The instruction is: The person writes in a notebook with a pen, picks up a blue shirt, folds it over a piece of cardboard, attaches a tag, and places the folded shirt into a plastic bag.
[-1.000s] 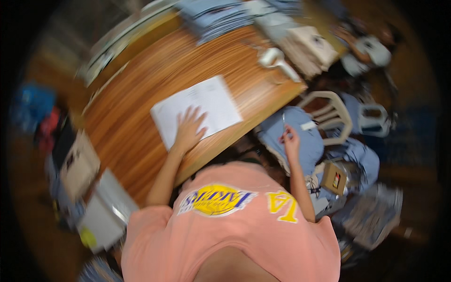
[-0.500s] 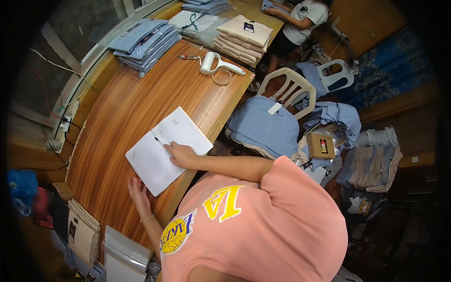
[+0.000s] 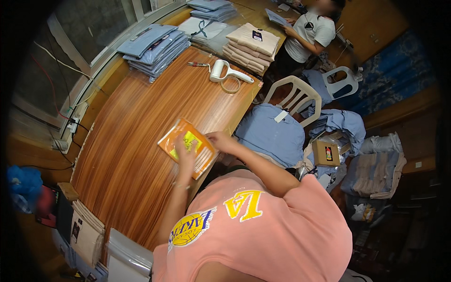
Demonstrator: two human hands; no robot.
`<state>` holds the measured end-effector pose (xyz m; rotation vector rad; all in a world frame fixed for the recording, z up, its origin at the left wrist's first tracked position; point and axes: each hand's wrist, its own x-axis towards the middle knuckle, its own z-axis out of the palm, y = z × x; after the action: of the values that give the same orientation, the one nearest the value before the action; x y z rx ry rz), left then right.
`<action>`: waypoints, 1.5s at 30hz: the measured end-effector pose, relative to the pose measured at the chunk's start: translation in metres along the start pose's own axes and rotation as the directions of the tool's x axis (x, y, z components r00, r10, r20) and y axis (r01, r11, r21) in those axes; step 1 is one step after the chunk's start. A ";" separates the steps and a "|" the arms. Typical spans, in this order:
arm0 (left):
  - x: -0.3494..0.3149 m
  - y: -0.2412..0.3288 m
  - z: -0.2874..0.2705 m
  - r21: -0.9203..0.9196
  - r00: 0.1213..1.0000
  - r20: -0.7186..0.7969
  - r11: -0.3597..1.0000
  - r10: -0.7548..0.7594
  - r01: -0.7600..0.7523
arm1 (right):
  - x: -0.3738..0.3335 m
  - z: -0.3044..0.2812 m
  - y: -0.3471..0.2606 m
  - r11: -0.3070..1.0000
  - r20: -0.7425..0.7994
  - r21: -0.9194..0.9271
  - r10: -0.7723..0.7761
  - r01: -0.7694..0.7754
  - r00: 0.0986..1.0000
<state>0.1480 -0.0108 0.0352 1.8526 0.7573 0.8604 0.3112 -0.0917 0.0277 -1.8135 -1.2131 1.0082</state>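
Note:
A closed notebook (image 3: 202, 160) with an orange and yellow cover, which looks clear-wrapped, lies near the table's front edge. Across its cover rests my left hand (image 3: 186, 149), fingers stretched out and slightly blurred. Just past the notebook's right corner is my right hand (image 3: 224, 142), its fingers curled and pressed together near the edge. What those fingers hold, if anything, is hidden. The pen is out of sight.
On the wooden table (image 3: 127, 136) are a white lint roller (image 3: 230, 71), a tape ring (image 3: 230, 85), folded blue shirts (image 3: 155, 49) and beige shirts (image 3: 251, 47). A white chair (image 3: 296, 96) holds blue garments. Another person (image 3: 307, 35) stands at the far end.
The open notebook has been closed, its orange cover now up. My left hand has moved from the table onto the cover, and my right hand from the page to the right corner.

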 end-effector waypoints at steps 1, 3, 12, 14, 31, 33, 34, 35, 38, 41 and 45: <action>-0.001 -0.009 0.022 0.283 0.998 0.050 0.959 -0.048 0.032 | -0.007 -0.017 0.018 0.995 -0.151 -0.091 0.025 -0.039 0.988; -0.008 0.015 0.045 0.778 0.966 0.245 0.613 -0.089 -0.141 | -0.030 -0.052 0.066 0.982 -0.354 -0.176 0.003 -0.070 0.935; 0.075 -0.083 -0.166 0.573 0.859 0.508 0.771 -0.066 -0.279 | -0.116 -0.060 0.149 0.933 -0.321 -0.182 0.243 -0.311 0.915; 0.046 -0.106 -0.210 0.711 0.923 0.364 0.676 -0.122 -0.191 | -0.168 -0.035 0.197 0.891 -0.302 -0.237 0.312 -0.388 0.901; 0.055 -0.282 -0.474 0.975 0.977 -0.131 0.158 -0.170 0.158 | -0.256 -0.078 0.279 0.736 -0.257 -0.289 0.557 -0.613 0.790; 0.066 -0.284 -0.527 0.911 0.950 -0.206 0.308 -0.233 0.274 | -0.223 -0.077 0.229 0.778 -0.248 -0.054 0.596 -0.625 0.764; 0.077 -0.298 -0.512 0.904 0.902 -0.253 0.246 -0.350 0.349 | -0.225 -0.079 0.207 0.770 -0.273 -0.008 0.612 -0.638 0.742; 0.080 -0.306 -0.500 0.892 0.831 -0.312 0.160 -0.461 0.424 | -0.233 -0.075 0.189 0.769 -0.304 0.011 0.612 -0.639 0.730; 0.079 -0.305 -0.512 0.871 0.822 -0.353 0.165 -0.447 0.463 | -0.236 -0.065 0.179 0.801 -0.358 0.049 0.572 -0.596 0.738; 0.031 -0.301 -0.479 0.777 0.714 -0.439 0.168 -0.545 0.606 | -0.281 -0.060 0.215 0.706 -0.320 -0.174 0.619 -0.687 0.717; 0.062 -0.281 -0.498 0.780 0.731 -0.603 -0.043 -0.318 0.625 | -0.360 -0.028 0.268 0.582 -0.279 -0.179 0.743 -0.793 0.608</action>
<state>-0.2611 0.3859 -0.0442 2.1769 2.4760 -0.0859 0.3479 -0.5154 -0.1184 -2.7160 -0.4050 1.1116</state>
